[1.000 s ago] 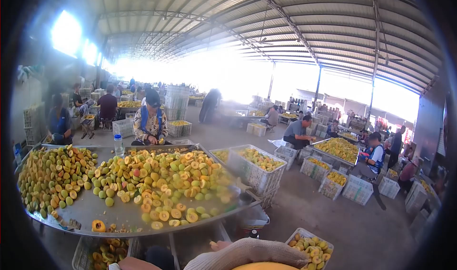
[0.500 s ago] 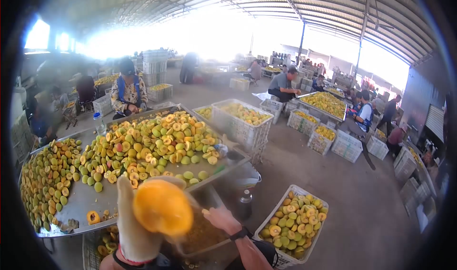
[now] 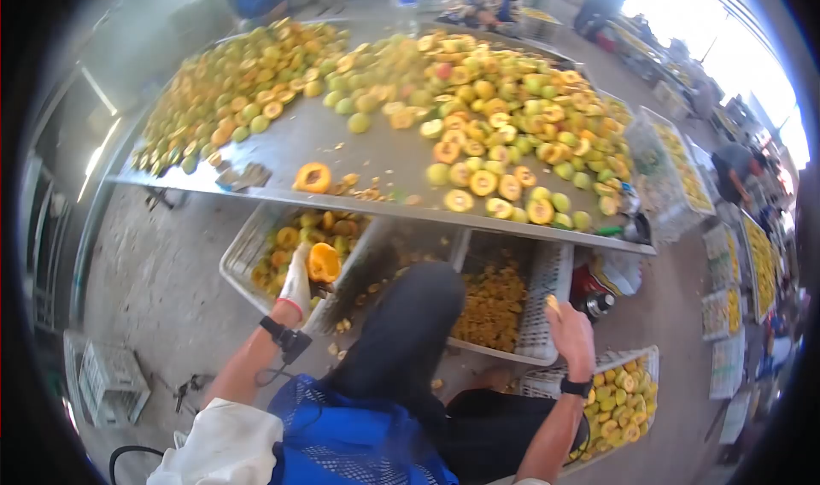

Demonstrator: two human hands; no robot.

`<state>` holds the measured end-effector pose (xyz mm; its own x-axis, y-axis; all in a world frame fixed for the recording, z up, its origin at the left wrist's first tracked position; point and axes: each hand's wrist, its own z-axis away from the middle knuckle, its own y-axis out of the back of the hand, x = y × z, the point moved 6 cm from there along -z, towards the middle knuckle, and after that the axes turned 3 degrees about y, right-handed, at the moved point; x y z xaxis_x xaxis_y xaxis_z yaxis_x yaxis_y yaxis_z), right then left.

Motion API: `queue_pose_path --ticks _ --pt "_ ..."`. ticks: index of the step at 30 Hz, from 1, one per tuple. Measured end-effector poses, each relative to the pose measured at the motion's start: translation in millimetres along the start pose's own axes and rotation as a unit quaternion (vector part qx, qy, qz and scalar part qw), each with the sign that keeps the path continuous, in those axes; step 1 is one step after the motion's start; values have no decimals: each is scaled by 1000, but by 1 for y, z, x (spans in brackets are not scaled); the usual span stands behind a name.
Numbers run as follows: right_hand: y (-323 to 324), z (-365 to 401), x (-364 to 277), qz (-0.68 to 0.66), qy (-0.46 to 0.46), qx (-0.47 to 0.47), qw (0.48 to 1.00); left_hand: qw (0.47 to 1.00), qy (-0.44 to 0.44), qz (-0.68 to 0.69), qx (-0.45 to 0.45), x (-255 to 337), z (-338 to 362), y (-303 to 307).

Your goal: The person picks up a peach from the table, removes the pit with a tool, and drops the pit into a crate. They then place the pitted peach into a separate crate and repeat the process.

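My left hand (image 3: 298,282), in a white glove, is closed around a hollowed orange peach half (image 3: 324,263). It hangs over the near side of a white crate (image 3: 243,244) holding more peach halves. My bare right hand (image 3: 571,335) is raised at the right, beside a crate of brown-yellow scraps (image 3: 489,314). Its fingers are closed on a small tan thing (image 3: 552,301) that I cannot make out. On the metal table (image 3: 342,156) ahead lie heaps of cut yellow-green peaches (image 3: 504,109). One larger orange peach half (image 3: 313,177) rests near its front edge.
At lower right stands a crate of peaches (image 3: 623,399). A dark flask (image 3: 596,304) is beside the scrap crate. An empty-looking crate (image 3: 111,378) sits at left. A person in patterned sleeves (image 3: 487,2) works across the table. My knee (image 3: 414,314) rises between the crates.
The view has tilted down and turned. My left hand has lowered the peach half from close to the camera to above the left crate. My right hand is now farther from it, at the right.
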<state>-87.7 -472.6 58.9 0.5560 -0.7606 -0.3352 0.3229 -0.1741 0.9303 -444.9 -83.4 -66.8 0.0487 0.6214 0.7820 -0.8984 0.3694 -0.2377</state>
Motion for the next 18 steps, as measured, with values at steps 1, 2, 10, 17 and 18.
queue_pose_path --ticks 1,2,10,17,18 --pt "-3 -3 -4 4 -2 -8 1000 1000 19 -10 14 -12 -4 19" --pt "-6 -6 -7 9 -4 -15 1000 999 32 -14 31 -22 -9 36" --pt "-34 -34 -16 79 -8 -65 995 960 -56 -196 194 -38 -89 129" --pt "-60 -45 10 72 -34 -78 994 710 -194 -630 247 -4 -227 120" --pt "-59 -46 8 81 -41 -92 992 664 -169 -698 210 4 -244 108"
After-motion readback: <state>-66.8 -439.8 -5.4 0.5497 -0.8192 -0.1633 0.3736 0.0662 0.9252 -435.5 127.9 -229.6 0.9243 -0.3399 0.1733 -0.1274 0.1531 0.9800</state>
